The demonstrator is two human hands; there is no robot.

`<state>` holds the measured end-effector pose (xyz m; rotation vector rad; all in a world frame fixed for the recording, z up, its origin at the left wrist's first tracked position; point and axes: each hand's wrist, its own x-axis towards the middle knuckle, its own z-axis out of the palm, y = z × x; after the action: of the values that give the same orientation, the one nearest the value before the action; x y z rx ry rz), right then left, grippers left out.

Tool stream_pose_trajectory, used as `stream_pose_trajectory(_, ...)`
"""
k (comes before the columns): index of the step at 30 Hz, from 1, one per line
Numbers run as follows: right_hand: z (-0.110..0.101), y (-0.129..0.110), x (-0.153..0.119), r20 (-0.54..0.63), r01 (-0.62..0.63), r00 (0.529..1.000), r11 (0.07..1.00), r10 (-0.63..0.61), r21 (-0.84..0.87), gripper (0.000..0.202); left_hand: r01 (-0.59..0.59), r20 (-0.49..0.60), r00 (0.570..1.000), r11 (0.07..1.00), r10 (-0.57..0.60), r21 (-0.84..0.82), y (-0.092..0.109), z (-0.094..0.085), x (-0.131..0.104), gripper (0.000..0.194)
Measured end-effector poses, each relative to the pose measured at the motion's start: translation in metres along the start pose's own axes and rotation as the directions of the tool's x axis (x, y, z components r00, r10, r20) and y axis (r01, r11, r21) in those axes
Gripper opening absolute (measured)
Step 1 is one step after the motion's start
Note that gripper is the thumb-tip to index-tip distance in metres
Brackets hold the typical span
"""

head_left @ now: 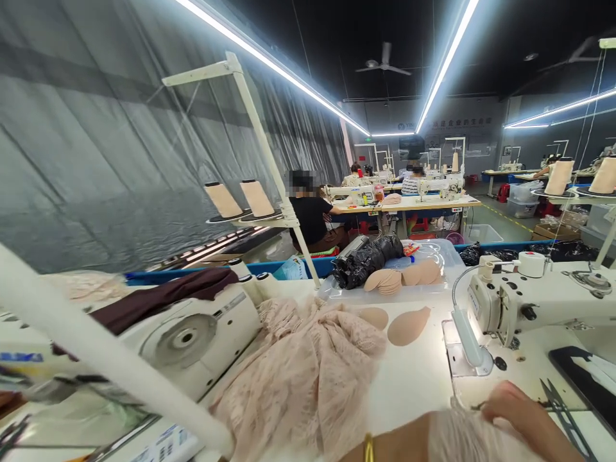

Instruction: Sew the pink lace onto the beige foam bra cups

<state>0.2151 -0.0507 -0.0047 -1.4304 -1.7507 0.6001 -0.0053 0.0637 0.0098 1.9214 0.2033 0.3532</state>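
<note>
At the bottom edge, my left hand [402, 439] reaches in from below, a gold bracelet [368, 448] at its wrist. Sheer pale beige fabric [462, 436] covers its fingers. My right hand [522, 410] is closed, fingers curled at the far side of this fabric, just in front of the sewing machine [500, 301]. Some blur softens both hands. Black-bladed scissors [565, 410] lie close to the right hand. A gathered heap of pale pink lace fabric [312, 366] spreads over the table left of my hands. Beyond it lie beige teardrop-shaped pads [409, 326].
A clear plastic lid or bin [332, 287] holds stacked beige pads and a black plastic bundle [368, 260]. Another machine [187, 340] stands left, behind a white pole [96, 340]. A thread stand [264, 141] rises ahead. Co-workers sit at machines farther back.
</note>
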Motion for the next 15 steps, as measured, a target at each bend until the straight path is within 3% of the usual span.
stream_pose_trajectory(2, -0.015, 0.003, 0.019, 0.127, 0.185, 0.978, 0.965, -0.164, -0.186, 0.026, -0.047, 0.090, 0.995, 0.984, 0.032, 0.171, -0.016, -0.002, 0.011, 0.026)
stream_pose_trajectory(5, -0.022, 0.011, 0.039, 0.209, 0.364, 0.930, 0.838, -0.303, -0.406, 0.028, -0.188, 0.230, 0.970, 0.837, 0.076, 0.515, -0.032, -0.009, 0.025, 0.021)
stream_pose_trajectory(7, -0.025, 0.015, 0.043, 0.207, 0.367, 0.929, 0.815, -0.305, -0.448, 0.034, -0.226, 0.255, 0.963, 0.777, 0.088, 0.587, -0.036, -0.015, 0.029, 0.013)
stream_pose_trajectory(11, -0.036, 0.012, 0.037, 0.301, 0.322, 0.929, 0.875, -0.217, -0.361, 0.044, -0.240, 0.237, 0.964, 0.783, 0.122, 0.574, -0.046, -0.018, 0.030, 0.012)
stream_pose_trajectory(15, -0.040, 0.006, 0.035, 0.339, 0.267, 0.934, 0.855, -0.115, -0.444, 0.038, -0.082, 0.105, 0.994, 0.794, 0.022, 0.602, -0.071, 0.003, 0.038, 0.016)
